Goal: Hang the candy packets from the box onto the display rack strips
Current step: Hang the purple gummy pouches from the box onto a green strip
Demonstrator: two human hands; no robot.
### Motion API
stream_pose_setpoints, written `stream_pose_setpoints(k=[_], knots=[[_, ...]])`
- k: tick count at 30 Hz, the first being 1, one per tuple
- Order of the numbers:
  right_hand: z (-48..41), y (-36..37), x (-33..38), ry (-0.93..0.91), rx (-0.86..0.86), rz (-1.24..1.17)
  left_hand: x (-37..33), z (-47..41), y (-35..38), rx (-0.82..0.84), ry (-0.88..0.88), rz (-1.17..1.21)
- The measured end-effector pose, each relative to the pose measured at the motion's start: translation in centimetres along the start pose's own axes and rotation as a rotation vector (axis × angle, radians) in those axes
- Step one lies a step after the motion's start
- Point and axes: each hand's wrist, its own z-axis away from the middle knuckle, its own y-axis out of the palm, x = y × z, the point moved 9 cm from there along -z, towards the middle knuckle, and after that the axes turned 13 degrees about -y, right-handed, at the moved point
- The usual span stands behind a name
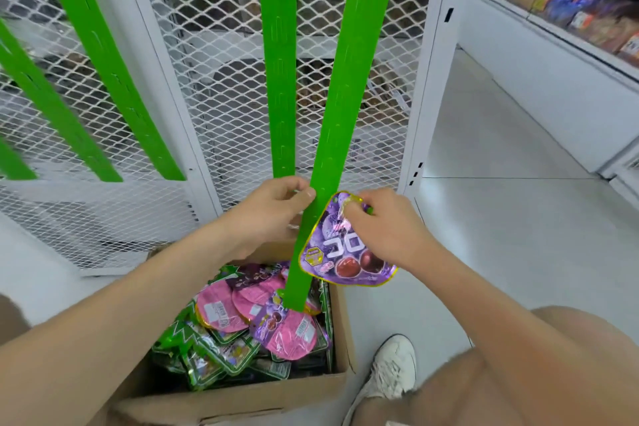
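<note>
Nearest the camera is an open brown cardboard box (242, 398) on the floor, full of pink, green and purple candy packets (238, 318) in a loose heap. A white lace-up shoe (390, 370) sits just right of the box.

Step in hand, by the look of it: hanging one packet on a strip, not yet hooked.

Above the box, the right hand (377, 225) pinches the top edge of a purple foil candy packet with grape artwork (342, 252). The packet hangs below the fingers, tilted, its left edge touching or tucked behind the long green plastic display strip (332, 135); which one can't be told. The left hand (273, 214) grips that same strip from the left, thumb on its front face, steadying it. The strip's lower end dangles over the box.

Next move likely needs the packet's hang hole lined up with one of the strip's cut tabs at hand height, then pushed on while the left hand keeps the strip from swinging. The hole itself is hidden under the right fingers.

Farther back are another green strip (280, 62), bare, and more to the left, all on a white wire-mesh rack (214, 97). At far right are white store shelves of snack bags (570, 0).
</note>
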Motion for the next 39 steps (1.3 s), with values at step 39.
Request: stream_pose_setpoints(k=[39], knots=[[7.9, 14.1, -7.5, 0.291, 0.174, -0.355, 16.6, 0.5, 4.5, 0.187, -0.44, 0.213]])
